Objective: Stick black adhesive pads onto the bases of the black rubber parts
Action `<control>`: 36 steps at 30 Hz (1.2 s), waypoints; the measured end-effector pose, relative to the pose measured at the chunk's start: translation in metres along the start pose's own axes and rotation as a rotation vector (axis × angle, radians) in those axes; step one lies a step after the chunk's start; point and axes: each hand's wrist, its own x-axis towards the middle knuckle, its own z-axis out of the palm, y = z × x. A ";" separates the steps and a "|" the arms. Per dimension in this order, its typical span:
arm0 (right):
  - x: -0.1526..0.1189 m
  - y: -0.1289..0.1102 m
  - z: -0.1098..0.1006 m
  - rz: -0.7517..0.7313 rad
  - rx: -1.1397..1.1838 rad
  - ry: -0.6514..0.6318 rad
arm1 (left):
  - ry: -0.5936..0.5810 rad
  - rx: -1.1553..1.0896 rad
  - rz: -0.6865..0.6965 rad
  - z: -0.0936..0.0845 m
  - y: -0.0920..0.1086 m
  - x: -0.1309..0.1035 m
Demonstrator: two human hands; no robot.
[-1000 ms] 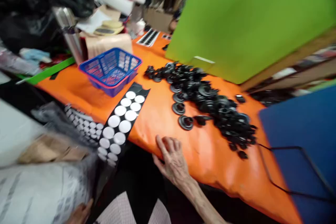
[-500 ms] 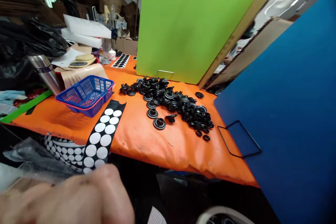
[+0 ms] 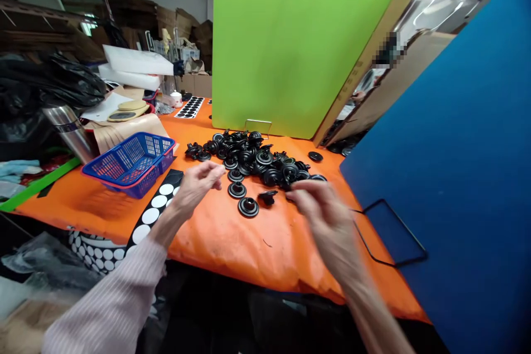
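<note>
A heap of black plastic parts (image 3: 246,157), round-flanged like lid knobs, lies on the orange table cover. My left hand (image 3: 201,182) hovers at the heap's left front with thumb and fingertips pinched together; whatever they hold, if anything, does not show. Slightly blurred, my right hand (image 3: 326,207) reaches to the heap's right front, its fingers curled and drawn together by the dark pieces. I cannot make out what is in them. Between the hands sit loose flanged parts, one flat black part (image 3: 248,207) nearest the front and a tipped one (image 3: 267,197) beside it.
A blue plastic basket (image 3: 133,168) stands at left, beside a black strip of white round stickers (image 3: 150,215) hanging over the edge. A green board (image 3: 298,55) rises behind the heap. At right stands a blue board (image 3: 452,166) with a wire stand (image 3: 394,232).
A blurred hand filled the lower left before; now both hands are over the table, at the front of the heap. The white-rimmed container at the bottom is out of view.
</note>
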 end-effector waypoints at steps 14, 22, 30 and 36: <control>-0.007 0.072 0.120 0.064 -0.232 -0.300 | -0.193 0.427 0.053 0.081 -0.110 0.098; -0.041 0.064 0.067 -0.061 -0.231 -0.241 | -0.131 0.439 0.065 0.043 -0.104 0.026; -0.045 0.145 -0.010 0.052 -0.956 -0.067 | 0.066 0.505 -0.040 0.034 -0.095 -0.054; -0.049 0.134 0.007 -0.068 -0.708 -0.128 | 0.051 0.559 -0.024 0.048 -0.089 -0.053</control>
